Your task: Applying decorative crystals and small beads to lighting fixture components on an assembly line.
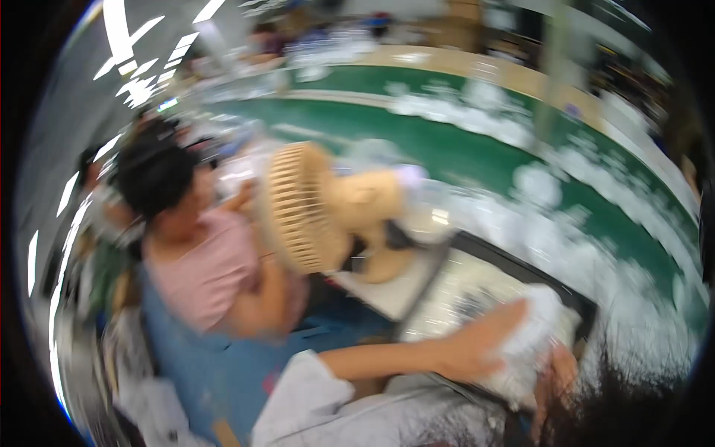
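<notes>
My left hand (pixel 477 350) reaches across from the lower middle over a dark-rimmed tray (pixel 514 259). It closes on a soft white piece (pixel 542 316) whose exact kind is lost in the motion blur. On the other side of that piece, lower right, my right hand (pixel 564 369) has its fingers curled against it. Inside the tray lies a cream-white filling (pixel 477 279) with a greyish patch of small items (pixel 473 304) beside my left hand. Dark hair covers part of the lower right, near my right forearm.
A beige fan (pixel 313 208) stands left of the tray. Past it sits a co-worker in a pink shirt (pixel 201 272). A green conveyor belt (pixel 447 149) curves behind, lined with clear and white plastic-looking pieces (pixel 536 223). Blue material (pixel 201 380) spreads at lower left.
</notes>
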`<state>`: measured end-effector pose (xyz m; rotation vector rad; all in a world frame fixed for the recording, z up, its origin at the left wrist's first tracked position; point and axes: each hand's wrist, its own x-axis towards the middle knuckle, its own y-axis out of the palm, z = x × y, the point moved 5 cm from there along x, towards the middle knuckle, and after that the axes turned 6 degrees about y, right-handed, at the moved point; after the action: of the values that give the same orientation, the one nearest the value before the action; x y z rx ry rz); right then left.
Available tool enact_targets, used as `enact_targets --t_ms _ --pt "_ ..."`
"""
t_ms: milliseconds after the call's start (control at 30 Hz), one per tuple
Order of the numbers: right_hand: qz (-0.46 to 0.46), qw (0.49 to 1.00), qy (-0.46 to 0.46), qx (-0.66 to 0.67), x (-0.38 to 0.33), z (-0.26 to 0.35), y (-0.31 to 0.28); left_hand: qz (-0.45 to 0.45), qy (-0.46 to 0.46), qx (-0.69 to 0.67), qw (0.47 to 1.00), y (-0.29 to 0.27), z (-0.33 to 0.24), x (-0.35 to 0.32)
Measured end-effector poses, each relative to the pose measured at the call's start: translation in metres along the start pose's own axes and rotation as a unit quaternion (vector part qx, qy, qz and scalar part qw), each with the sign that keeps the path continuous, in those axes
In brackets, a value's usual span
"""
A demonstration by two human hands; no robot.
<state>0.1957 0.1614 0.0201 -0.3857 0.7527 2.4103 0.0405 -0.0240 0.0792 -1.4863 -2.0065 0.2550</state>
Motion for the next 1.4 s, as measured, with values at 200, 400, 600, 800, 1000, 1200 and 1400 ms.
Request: enact_targets --t_ms 200,400,600,800,1000,1200,1400 --pt "-0.003 0.999 0.025 0.030 -0.006 0.031 0.018 -0.013 0.032 0.025 0.999 -0.011 0.000 0.026" --pt "-0.039 0.977 -0.164 -0.132 -0.030 0.156 0.026 -0.159 0.102 0.054 0.981 -0.048 -0.018 0.047" --pt "-0.036 0.886 -0.250 -0.389 0.052 0.321 0.026 -0.038 -0.024 0.020 0.999 -0.009 0.014 0.057" --pt "-0.164 0.617 -0.064 -0.767 0.244 0.343 -0.015 0.127 -0.026 0.159 0.979 0.013 0.048 0.054" --pt "-0.161 0.433 0.126 -0.878 0.365 0.302 -0.077 0.130 -0.009 0.152 0.980 0.018 0.071 0.051" --pt "-0.132 0.576 -0.233 -0.772 0.395 0.306 0.001 0.104 0.017 0.132 0.986 0.014 0.078 0.050" --pt "-0.100 0.454 -0.204 -0.861 0.432 0.264 0.010 0.171 -0.031 0.145 0.974 0.018 0.088 0.045"
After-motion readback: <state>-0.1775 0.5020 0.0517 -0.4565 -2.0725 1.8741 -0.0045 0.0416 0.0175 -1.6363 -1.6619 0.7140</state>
